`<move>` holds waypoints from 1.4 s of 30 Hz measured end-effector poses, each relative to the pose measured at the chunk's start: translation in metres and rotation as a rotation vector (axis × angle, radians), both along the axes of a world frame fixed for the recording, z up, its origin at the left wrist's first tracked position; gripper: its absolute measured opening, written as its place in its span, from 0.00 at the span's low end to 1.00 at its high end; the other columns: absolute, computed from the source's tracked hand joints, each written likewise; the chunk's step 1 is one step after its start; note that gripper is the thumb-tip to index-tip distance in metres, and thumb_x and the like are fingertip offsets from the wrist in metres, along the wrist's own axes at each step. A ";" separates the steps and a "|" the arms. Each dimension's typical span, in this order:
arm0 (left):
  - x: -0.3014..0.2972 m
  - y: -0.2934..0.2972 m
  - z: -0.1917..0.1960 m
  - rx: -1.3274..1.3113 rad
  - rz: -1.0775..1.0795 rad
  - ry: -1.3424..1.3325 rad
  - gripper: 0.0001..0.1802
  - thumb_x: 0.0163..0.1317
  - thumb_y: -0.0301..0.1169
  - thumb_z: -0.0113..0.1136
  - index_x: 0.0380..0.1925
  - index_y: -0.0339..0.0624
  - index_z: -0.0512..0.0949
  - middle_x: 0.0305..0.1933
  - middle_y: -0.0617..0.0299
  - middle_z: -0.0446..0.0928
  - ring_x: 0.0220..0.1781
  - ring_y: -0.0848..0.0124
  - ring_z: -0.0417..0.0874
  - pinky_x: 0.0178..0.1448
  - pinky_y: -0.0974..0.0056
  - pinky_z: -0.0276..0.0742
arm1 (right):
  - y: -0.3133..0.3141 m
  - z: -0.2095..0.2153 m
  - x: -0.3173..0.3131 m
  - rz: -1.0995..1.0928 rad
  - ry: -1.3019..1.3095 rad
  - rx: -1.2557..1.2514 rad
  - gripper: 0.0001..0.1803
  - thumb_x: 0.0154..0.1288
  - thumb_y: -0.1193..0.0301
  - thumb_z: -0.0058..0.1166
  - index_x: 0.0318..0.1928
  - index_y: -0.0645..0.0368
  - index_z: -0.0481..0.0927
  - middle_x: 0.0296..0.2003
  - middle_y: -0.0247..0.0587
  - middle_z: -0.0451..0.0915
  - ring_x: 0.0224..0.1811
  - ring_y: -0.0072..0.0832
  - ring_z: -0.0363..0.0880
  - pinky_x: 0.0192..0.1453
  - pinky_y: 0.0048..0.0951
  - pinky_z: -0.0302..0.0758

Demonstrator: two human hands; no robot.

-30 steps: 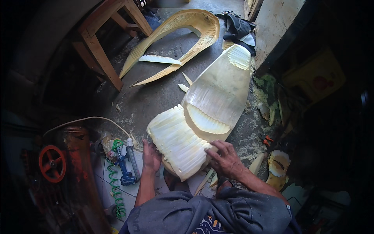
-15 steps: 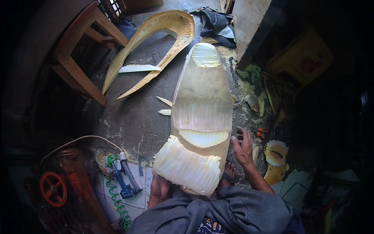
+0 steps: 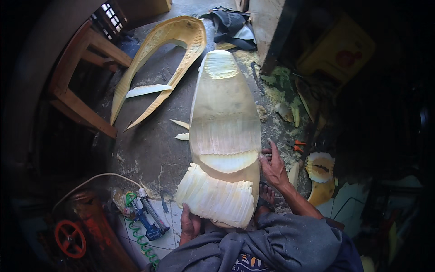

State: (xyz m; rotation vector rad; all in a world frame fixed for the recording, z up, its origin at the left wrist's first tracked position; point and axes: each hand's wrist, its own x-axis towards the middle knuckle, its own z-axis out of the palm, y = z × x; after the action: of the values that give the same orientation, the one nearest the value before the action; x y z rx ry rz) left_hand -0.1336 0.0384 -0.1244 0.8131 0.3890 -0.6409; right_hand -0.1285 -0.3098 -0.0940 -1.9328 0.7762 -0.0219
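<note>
We are seemingly steadying the pale foam piece [image 3: 225,106] mid-frame, our right hand [image 3: 274,170] resting wide-fingered at its right edge, our left hand [image 3: 190,223] touching lower left, grip unclear; we should be pressing evenly, sparing the ridges [image 3: 216,194].

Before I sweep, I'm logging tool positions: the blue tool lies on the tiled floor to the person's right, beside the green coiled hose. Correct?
Only the side is wrong: the head view shows the blue tool lying on the tiled floor to the person's left, beside the green coiled hose.
</note>
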 end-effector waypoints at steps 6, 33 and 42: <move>-0.002 0.000 -0.004 0.142 0.047 -0.139 0.45 0.76 0.61 0.49 0.80 0.41 0.54 0.80 0.49 0.61 0.80 0.51 0.62 0.82 0.44 0.57 | -0.010 -0.002 -0.001 -0.002 -0.006 -0.085 0.35 0.75 0.64 0.55 0.76 0.65 0.60 0.56 0.57 0.76 0.49 0.42 0.82 0.57 0.41 0.80; -0.013 0.036 -0.019 -0.090 0.031 0.135 0.50 0.71 0.74 0.38 0.81 0.52 0.53 0.82 0.54 0.58 0.79 0.46 0.63 0.75 0.34 0.62 | -0.014 -0.007 -0.002 0.075 0.007 -0.142 0.30 0.75 0.64 0.56 0.72 0.62 0.68 0.56 0.52 0.79 0.52 0.41 0.82 0.55 0.37 0.80; -0.007 0.034 -0.016 0.041 0.075 0.060 0.50 0.71 0.73 0.41 0.80 0.49 0.55 0.81 0.50 0.59 0.80 0.47 0.61 0.78 0.36 0.59 | -0.012 -0.004 -0.002 0.084 0.010 -0.119 0.30 0.75 0.65 0.56 0.72 0.63 0.68 0.56 0.52 0.80 0.54 0.42 0.82 0.57 0.38 0.80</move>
State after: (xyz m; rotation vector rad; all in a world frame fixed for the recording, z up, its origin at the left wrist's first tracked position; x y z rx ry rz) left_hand -0.1405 0.0729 -0.1406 0.8157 0.4868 -0.5900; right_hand -0.1306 -0.3221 -0.0984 -2.0789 0.7129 -0.0074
